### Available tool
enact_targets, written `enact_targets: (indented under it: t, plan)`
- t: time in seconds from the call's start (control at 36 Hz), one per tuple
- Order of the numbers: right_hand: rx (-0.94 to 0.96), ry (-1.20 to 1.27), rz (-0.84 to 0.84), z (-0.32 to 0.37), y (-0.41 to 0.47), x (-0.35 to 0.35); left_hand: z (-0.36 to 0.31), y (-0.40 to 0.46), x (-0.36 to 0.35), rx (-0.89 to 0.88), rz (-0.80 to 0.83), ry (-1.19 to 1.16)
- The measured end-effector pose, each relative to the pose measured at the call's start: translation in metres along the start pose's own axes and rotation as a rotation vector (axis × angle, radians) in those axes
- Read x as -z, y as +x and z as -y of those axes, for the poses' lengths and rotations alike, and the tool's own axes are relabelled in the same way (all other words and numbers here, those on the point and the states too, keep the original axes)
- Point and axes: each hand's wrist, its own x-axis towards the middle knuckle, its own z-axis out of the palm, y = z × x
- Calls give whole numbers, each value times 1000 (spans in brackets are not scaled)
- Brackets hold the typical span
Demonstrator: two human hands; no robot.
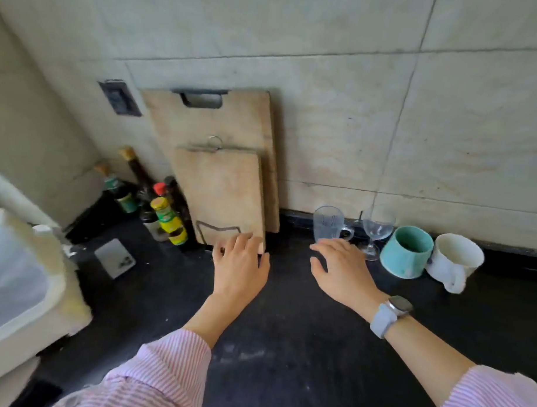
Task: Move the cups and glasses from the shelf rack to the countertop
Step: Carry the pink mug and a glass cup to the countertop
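A row of drinkware stands on the black countertop [286, 341] by the wall: a clear glass mug [328, 222], a stemmed wine glass [376, 230], a teal ceramic cup [407, 251] and a white mug [454, 260]. My right hand [339, 268] hovers just in front of the glass mug, fingers spread, holding nothing. Over the counter, my left hand [239, 263] is open and empty, in front of the small cutting board. No shelf rack is in view.
Two wooden cutting boards [222, 186] lean on the tiled wall. Several sauce bottles [166, 215] crowd the back left corner. A white phone-like object [114, 258] lies on the counter. A cream appliance [21, 283] fills the left edge.
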Motion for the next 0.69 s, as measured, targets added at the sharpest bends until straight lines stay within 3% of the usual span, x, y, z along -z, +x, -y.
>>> enact_targets:
  t: [0.19,0.42,0.69]
  plan:
    - [411,100,116,184,-52,-41,127,-143,99,348,-145,0]
    - [812,131,229,390,-181,-91,234,-369,207,677,-356,115]
    - [1293,191,413,616,-367,-141,304,-642,328,1091,-605,308]
